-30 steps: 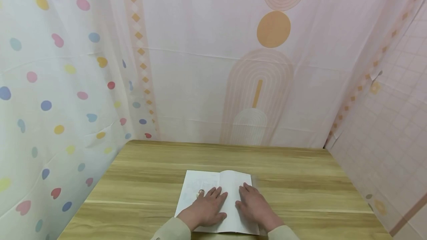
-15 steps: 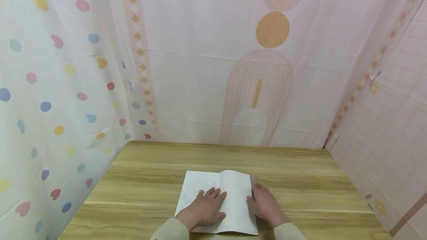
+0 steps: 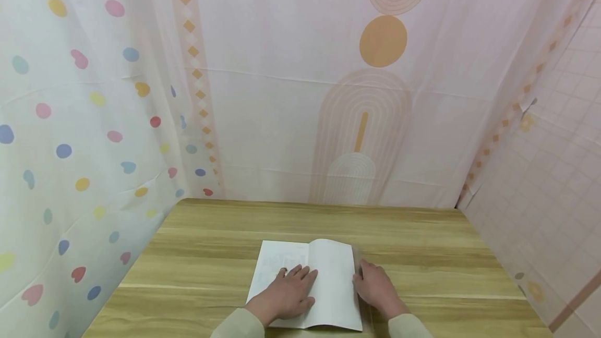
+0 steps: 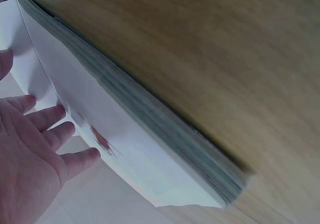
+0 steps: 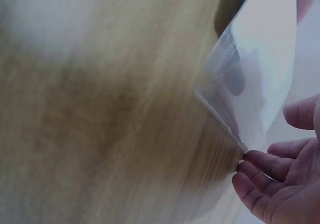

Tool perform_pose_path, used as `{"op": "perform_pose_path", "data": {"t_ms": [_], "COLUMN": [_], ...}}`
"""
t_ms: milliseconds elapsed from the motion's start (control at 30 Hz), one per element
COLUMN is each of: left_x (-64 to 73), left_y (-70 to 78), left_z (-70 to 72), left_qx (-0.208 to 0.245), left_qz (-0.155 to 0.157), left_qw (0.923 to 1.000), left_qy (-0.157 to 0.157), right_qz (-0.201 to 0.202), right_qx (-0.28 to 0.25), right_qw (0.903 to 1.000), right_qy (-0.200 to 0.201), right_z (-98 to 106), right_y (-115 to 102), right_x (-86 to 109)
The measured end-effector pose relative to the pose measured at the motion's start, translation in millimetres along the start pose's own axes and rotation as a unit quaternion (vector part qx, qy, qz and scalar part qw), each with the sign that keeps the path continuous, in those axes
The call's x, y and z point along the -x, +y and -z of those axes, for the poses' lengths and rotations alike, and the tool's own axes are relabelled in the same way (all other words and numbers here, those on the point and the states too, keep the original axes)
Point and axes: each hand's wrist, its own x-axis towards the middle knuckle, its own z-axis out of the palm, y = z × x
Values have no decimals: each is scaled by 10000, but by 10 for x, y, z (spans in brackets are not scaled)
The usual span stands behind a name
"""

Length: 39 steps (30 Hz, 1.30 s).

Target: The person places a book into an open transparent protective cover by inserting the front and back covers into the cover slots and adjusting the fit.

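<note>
An open book (image 3: 334,280) lies on the wooden table, with a blank, slightly arched right page and a faintly printed left page. My left hand (image 3: 285,299) rests on the left page, fingers spread towards the fold. In the left wrist view the thick stack of pages (image 4: 135,103) shows at the book's edge, and a small reddish print (image 4: 101,140) lies by the fingers. At the book's right edge is my right hand (image 3: 376,287). In the right wrist view its fingertips touch the edge of a clear plastic cover (image 5: 222,96), the thumb standing apart from them.
The wooden tabletop (image 3: 197,254) surrounds the book. Behind it hangs a pale patterned curtain (image 3: 263,119). A dotted curtain (image 3: 94,160) closes the left side and a checked one (image 3: 554,181) the right.
My right hand has slid from the right page outward to the book's right edge, uncovering the page. My left hand stays on the left page, almost unmoved.
</note>
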Motion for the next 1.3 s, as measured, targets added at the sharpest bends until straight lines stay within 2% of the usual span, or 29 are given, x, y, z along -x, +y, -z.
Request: {"op": "perform_pose_path", "data": {"t_ms": [100, 200, 300, 500, 600, 800, 900, 1033, 1233, 1300], "left_x": [1, -1, 0, 20, 31, 52, 57, 57, 36, 28], "left_y": [-11, -23, -34, -50, -55, -54, -51, -52, -47, -40], "left_z": [-7, -14, -23, -40, -37, -29, -36, -45, -44, -40], "left_qx": [-15, -28, -40, -88, -74, -53, -52, -62, -102, -82], "left_qz": [-20, -41, -61, -86, -94, -92, -83, -62, -71, -84], "left_qw": [10000, 10000, 9999, 9997, 9997, 9996, 9995, 9995, 9994, 9995], "left_qy": [26, 79, 144, 233, 216, 247, 285, 300, 325, 307], "right_qz": [-132, -305, -461, -715, -819, -1102, -1096, -899, -1128, -1204], "right_qx": [-529, -1244, -1947, -2981, -3323, -3677, -3880, -3966, -3705, -3684], "right_qw": [9985, 9917, 9796, 9516, 9394, 9233, 9151, 9133, 9214, 9212], "right_qy": [-35, -135, -192, -192, -206, -134, -54, -231, -316, -337], "right_z": [15, 48, 74, 85, 94, 120, 98, 78, 139, 158], "right_y": [8, 8, 9, 18, 30, 38, 69, 92, -30, -66], "right_x": [-16, -25, -33, -59, -66, -80, -94, -93, -82, -93]}}
